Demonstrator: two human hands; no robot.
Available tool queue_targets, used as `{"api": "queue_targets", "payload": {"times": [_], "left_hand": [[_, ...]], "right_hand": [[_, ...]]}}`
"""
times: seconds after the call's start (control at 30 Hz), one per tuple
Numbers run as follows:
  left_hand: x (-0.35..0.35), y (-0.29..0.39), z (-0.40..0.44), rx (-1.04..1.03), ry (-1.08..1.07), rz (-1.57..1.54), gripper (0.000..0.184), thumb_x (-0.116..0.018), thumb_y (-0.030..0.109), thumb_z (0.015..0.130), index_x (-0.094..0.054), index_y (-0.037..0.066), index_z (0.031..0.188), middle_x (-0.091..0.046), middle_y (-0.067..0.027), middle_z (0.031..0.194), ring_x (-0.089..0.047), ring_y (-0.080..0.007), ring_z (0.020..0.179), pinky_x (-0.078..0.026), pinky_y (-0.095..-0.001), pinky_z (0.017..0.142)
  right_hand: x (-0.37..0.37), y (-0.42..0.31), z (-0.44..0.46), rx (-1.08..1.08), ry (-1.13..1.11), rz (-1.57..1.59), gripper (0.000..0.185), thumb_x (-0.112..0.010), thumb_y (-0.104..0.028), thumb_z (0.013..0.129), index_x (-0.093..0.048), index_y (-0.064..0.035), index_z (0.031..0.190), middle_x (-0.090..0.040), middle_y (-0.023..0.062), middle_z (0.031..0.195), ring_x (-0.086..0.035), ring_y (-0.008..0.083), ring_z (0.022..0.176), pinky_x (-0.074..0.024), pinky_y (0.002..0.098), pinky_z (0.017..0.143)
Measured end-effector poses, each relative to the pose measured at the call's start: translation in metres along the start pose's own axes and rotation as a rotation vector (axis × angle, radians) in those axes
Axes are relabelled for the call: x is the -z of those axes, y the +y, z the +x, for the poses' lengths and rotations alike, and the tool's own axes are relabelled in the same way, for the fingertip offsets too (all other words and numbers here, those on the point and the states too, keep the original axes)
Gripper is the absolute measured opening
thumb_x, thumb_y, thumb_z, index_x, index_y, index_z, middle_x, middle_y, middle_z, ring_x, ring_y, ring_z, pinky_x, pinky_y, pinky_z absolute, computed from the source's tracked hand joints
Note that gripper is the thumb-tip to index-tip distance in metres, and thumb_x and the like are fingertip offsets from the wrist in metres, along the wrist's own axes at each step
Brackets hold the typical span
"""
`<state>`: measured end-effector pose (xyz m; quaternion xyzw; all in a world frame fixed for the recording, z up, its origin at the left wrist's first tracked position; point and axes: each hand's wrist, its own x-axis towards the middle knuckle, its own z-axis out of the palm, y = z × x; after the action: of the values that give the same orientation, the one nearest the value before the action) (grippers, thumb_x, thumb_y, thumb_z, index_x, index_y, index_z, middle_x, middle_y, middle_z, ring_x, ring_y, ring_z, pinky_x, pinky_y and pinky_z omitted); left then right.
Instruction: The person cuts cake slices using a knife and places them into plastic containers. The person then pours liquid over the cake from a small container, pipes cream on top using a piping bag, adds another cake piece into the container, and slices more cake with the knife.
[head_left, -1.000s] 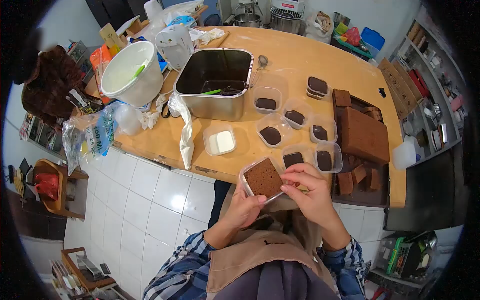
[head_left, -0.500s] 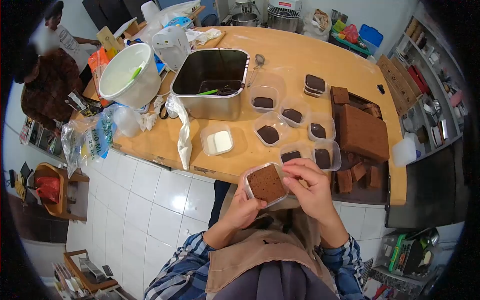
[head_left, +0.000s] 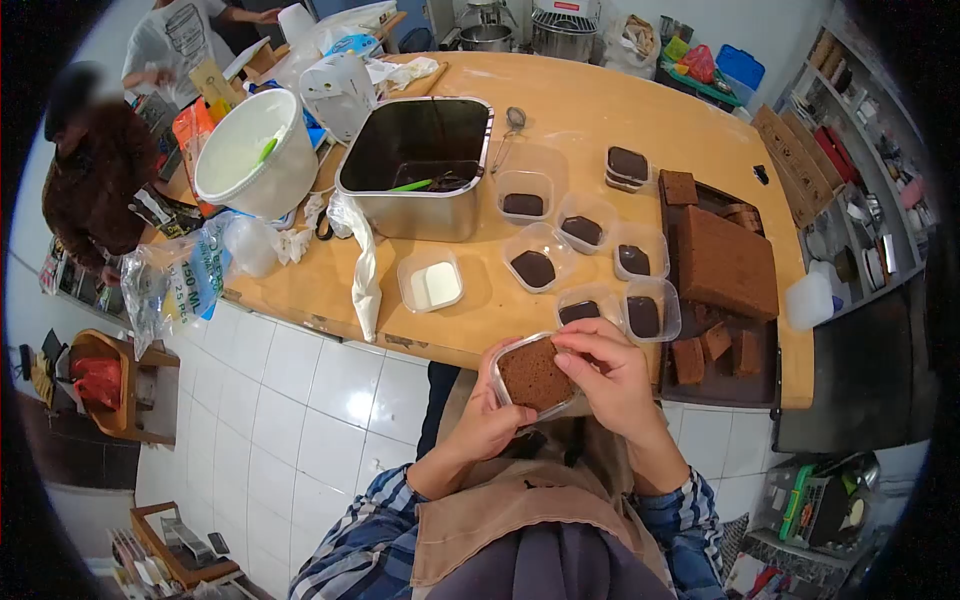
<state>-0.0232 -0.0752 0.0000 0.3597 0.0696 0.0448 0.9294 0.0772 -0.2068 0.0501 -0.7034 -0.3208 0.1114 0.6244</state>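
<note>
My left hand (head_left: pixel 487 418) is wrapped round a clear plastic container in front of my apron, past the table's near edge. A square of brown cake (head_left: pixel 534 378) lies in that container. The fingers of my right hand (head_left: pixel 612 378) are pinched together at the cake's upper right corner; whether they grip a bit of it is hidden. Beyond my hands stand several clear tubs (head_left: pixel 583 222) with dark filling. One tub with a white filling (head_left: pixel 435 284) is to their left. A dark tray (head_left: pixel 718 392) at the right bears a large cake block (head_left: pixel 728 262) and smaller pieces.
A metal pan (head_left: pixel 415 210) with dark contents stands at the back, beside a white bowl (head_left: pixel 245 180). A filled piping bag (head_left: pixel 366 285) lies near the front edge. Two people stand at the far left. A small strainer (head_left: pixel 515 120) lies behind the tubs.
My right hand has moved left onto the cake's corner, its fingers closing there. The container has tilted slightly in my left hand. At the far left a person in white has come further into view.
</note>
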Motion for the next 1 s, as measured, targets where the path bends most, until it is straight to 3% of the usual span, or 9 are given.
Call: {"api": "queue_targets", "payload": {"times": [0.27,0.47,0.57,0.77,0.87,1.0], "left_hand": [[0.001,0.0,0.001,0.002,-0.033,0.066,0.084,-0.054,-0.014,0.061,-0.021,0.011,0.134,-0.037,-0.0072,0.128,-0.038,-0.0186,0.121,-0.034,-0.0337,0.1],[-0.005,0.007,-0.001,0.012,-0.041,0.11,0.085,-0.056,-0.013,0.061,-0.02,0.011,0.134,-0.038,-0.0074,0.127,-0.038,-0.0183,0.121,-0.034,-0.0331,0.1],[-0.005,0.009,-0.001,0.021,-0.046,0.109,0.085,-0.057,-0.012,0.061,-0.02,0.011,0.134,-0.038,-0.0073,0.127,-0.038,-0.0183,0.12,-0.033,-0.0331,0.1],[0.0,0.007,0.004,0.018,-0.048,0.108,0.084,-0.059,-0.01,0.06,-0.021,0.01,0.133,-0.039,-0.0071,0.126,-0.038,-0.0184,0.12,-0.033,-0.0333,0.1],[0.003,0.007,0.004,0.025,-0.049,0.125,0.084,-0.059,-0.009,0.06,-0.022,0.009,0.133,-0.039,-0.0071,0.126,-0.038,-0.0188,0.12,-0.033,-0.0338,0.1],[0.001,0.007,0.004,0.037,-0.034,0.128,0.083,-0.059,-0.01,0.059,-0.023,0.009,0.132,-0.038,-0.0071,0.126,-0.038,-0.0192,0.12,-0.033,-0.0339,0.1]], "right_hand": [[-0.007,0.0,0.005,0.259,0.145,-0.253,0.012,-0.066,0.0,0.074,-0.064,0.0019,0.086,-0.059,0.0114,0.09,-0.059,0.0175,0.077,-0.0468,0.0256,0.066],[-0.009,-0.002,0.005,-0.29,0.168,0.333,0.013,-0.066,0.003,0.075,-0.062,0.001,0.087,-0.062,0.0051,0.085,-0.057,0.0091,0.075,-0.0461,0.0195,0.066],[-0.006,0.002,0.009,-0.302,0.123,0.345,0.012,-0.066,0.003,0.075,-0.062,0.0009,0.086,-0.062,0.0035,0.081,-0.057,0.008,0.072,-0.0464,0.0193,0.065],[-0.01,0.005,0.008,-0.044,0.194,-0.003,0.011,-0.067,-0.002,0.075,-0.063,0.0024,0.084,-0.06,0.007,0.078,-0.058,0.012,0.069,-0.047,0.0236,0.062],[-0.009,0.006,0.006,-0.109,0.193,0.024,0.011,-0.067,-0.002,0.075,-0.063,0.0028,0.083,-0.06,0.0079,0.077,-0.058,0.0128,0.068,-0.0465,0.0242,0.06],[-0.008,0.003,0.006,0.01,0.19,-0.168,0.012,-0.066,-0.002,0.075,-0.063,0.0026,0.085,-0.06,0.0082,0.077,-0.058,0.0134,0.067,-0.0462,0.0247,0.06]]}}
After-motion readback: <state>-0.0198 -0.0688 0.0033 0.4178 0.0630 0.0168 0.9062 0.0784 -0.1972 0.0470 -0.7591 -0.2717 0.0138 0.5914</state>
